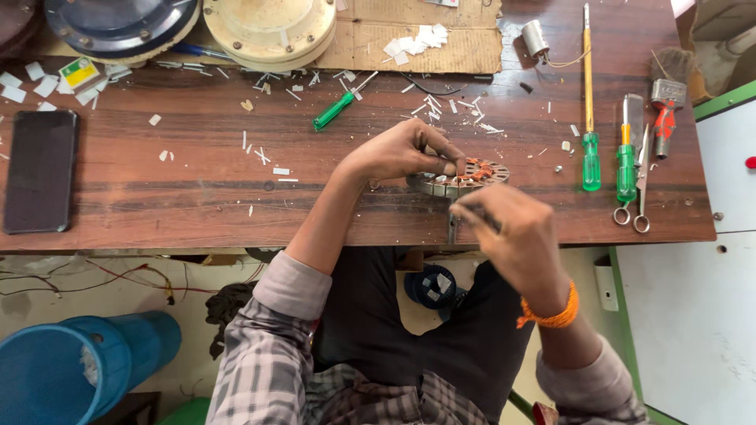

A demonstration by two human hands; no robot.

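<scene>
Left hand (398, 149) pinches round motor stator (461, 177) at table's (197, 197) near edge | right hand (512, 232), blurred, closed on thin dark tool | copper winding partly seated, slots seemingly unfinished

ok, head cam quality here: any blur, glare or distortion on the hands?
Head view: right hand smeared by motion blur, the thin tool it grips hard to make out; left hand and motor stator fairly sharp; soft even light, faint shadows; mild sheen on the wooden table; slight wide-angle bowing at the table edges.
</scene>
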